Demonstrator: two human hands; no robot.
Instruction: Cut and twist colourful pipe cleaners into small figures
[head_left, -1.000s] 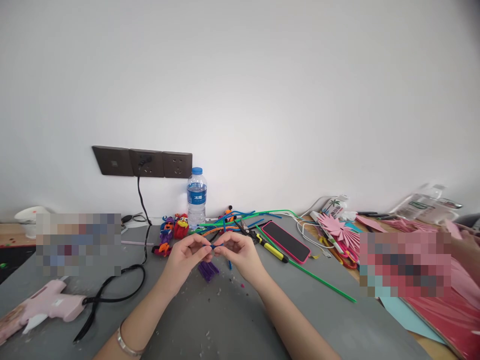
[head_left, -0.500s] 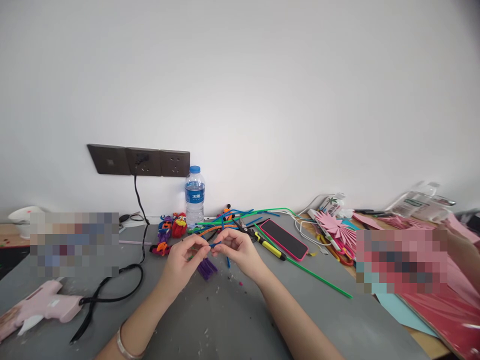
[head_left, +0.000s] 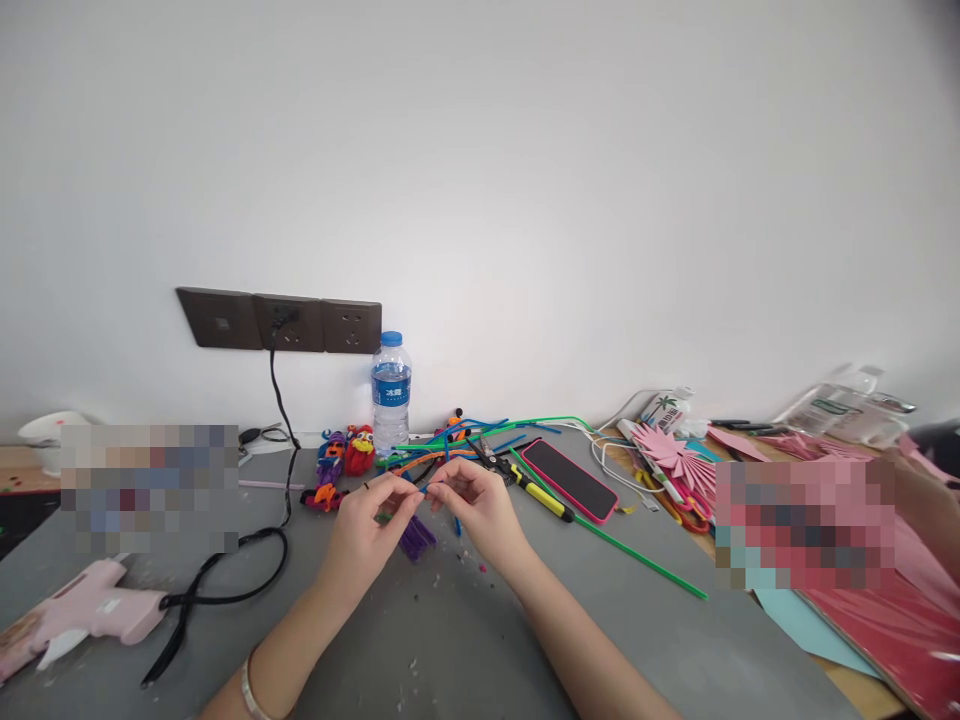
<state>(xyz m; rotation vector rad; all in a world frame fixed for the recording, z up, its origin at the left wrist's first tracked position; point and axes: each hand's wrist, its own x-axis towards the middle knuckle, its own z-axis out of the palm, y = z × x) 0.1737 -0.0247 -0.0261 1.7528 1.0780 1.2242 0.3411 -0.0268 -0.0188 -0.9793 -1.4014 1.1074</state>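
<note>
Evidently the work is sitting partway along: a short blue piece (head_left: 424, 490) is showing between the hands above the grey worktop (head_left: 450, 660), and its form is not yet readable, since the fingertips are covering most of it. The left hand (head_left: 369, 522) and the right hand (head_left: 475, 508) are meeting almost tip to tip, thumb and forefinger of each pinching the blue piece.

As for what is done, a red figure (head_left: 361, 453) and a purple-and-orange figure (head_left: 330, 463) are resting near the bottle (head_left: 391, 395), both looking complete — rounded, fuzzy and apparently made of coiled stems. A purple bundle (head_left: 418, 540) is lying just beyond the hands, its strands seeming soft and brushy. What is left appears to be raw stock: a long green stem (head_left: 641, 557) is running straight and thin across the surface, and slim blue and orange lengths are lying loosely tangled behind the hands. Pliers (head_left: 540, 493) with smooth yellow-and-black handles are lying beside a glossy, pink-edged phone (head_left: 570, 480) — a flat, hard slab among the fluff.
</note>
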